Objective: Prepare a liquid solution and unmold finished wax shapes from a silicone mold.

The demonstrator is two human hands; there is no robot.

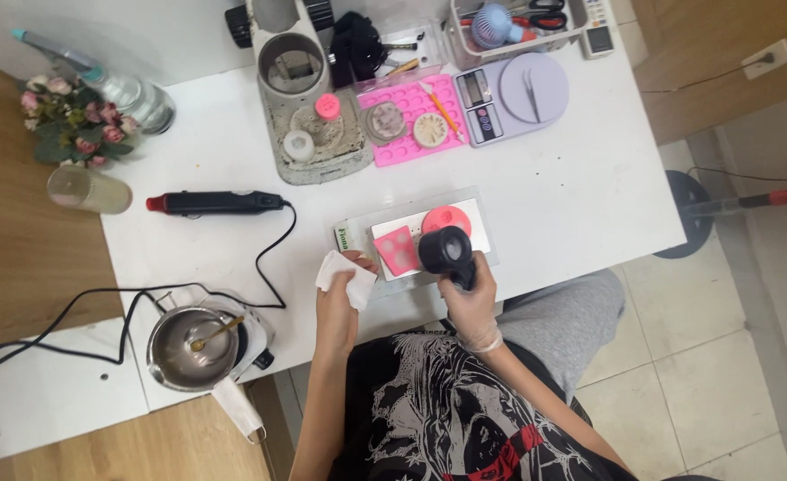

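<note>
The person sits at a white table [571, 205], working over a clear tray [487, 254] near its front edge. The right hand [472, 298], in a thin glove, has its fingers wrapped around the handle of a black blower-type tool [447, 249] aimed down at the tray; its exact kind is hard to tell from this height. The left hand [340, 289] pinches a folded white tissue [344, 276] just beside the tray's left end.

On the tray lie a pink square mould [396, 249] and a round pink mould [447, 218], the latter partly hidden by the tool. Judged from this, the work on these two pieces is under way, not finished: both remain on the tray and neither has been opened. The pot [193, 347] on the small hotplate at the left holds a spoon and appears nearly empty.
</note>
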